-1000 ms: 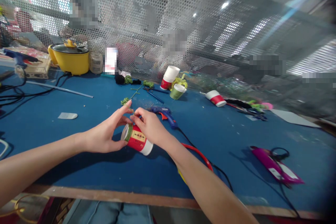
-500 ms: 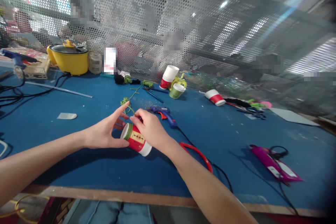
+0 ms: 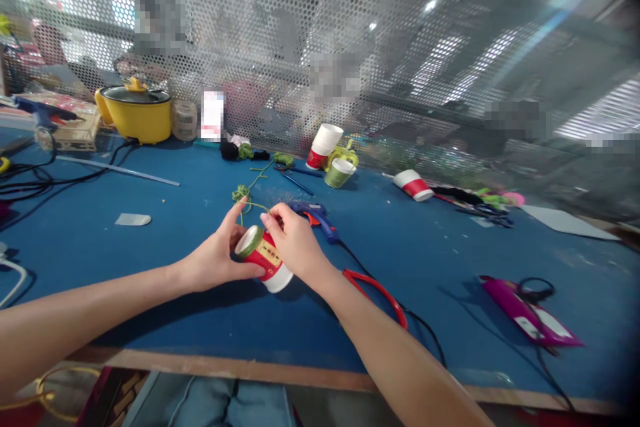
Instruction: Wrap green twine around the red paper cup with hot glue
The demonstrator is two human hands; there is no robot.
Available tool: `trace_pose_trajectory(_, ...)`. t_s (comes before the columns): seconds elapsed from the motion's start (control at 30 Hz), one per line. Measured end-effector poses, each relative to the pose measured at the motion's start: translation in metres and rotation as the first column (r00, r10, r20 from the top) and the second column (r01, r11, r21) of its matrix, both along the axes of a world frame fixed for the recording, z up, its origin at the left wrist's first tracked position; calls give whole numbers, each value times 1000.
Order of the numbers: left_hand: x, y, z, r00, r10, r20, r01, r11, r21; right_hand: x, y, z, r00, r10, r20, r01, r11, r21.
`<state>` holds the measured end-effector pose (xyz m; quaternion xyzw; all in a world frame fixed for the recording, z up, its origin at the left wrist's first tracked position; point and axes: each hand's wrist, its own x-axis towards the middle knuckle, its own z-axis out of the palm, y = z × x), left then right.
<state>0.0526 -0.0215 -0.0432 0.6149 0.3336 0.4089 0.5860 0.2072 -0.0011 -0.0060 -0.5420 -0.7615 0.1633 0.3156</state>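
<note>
A red and white paper cup point(image 3: 263, 259) lies tilted between my hands, green yarn wound round its rim end. My left hand point(image 3: 213, 260) holds the cup, thumb along its near side and index finger raised toward the yarn. Between the thumb and fingers of my right hand point(image 3: 299, 245) is a strand of green yarn point(image 3: 258, 205), pinched just above the cup. This strand runs back to a small loose tangle of yarn point(image 3: 241, 193) on the table. Right behind my right hand lies a blue glue gun point(image 3: 320, 219) with an orange trigger.
Farther back stand stacked paper cups point(image 3: 325, 145) and a green-wrapped cup point(image 3: 340, 173). Another cup point(image 3: 413, 185) lies on its side to the right. A yellow electric pot point(image 3: 140, 117) stands back left. A purple packet point(image 3: 525, 310) and cables are on the right.
My right hand has shifted slightly up and right, and the strand now stretches longer from the tangle. My left thumb has moved farther along the cup, which has turned a little.
</note>
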Motion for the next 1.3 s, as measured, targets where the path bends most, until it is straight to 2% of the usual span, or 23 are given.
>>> trace_pose_trajectory(0.17,-1,0,7,996,50,75,-43,996,-84,-3,-2,-5,994,-19,-104,22,999,33)
trace_pose_trajectory(0.33,-1,-2,13,992,65,112,-48,987,-154,-6,-5,-4,990,-20,-137,28,998,57)
trace_pose_trajectory(0.67,-7,-1,19,974,21,224,25,979,-201,-2,-6,1,984,21,-175,-8,997,72)
trace_pose_trajectory(0.97,-8,-1,19,969,-21,246,68,981,-182,-3,-8,1,988,51,-147,-43,998,56)
trace_pose_trajectory(1.17,-11,2,13,978,-66,196,77,996,-51,-3,-9,1,992,78,-102,-78,997,9)
trace_pose_trajectory(1.3,-13,4,12,983,-72,169,75,997,-13,-3,-11,1,993,82,-82,-81,997,7)
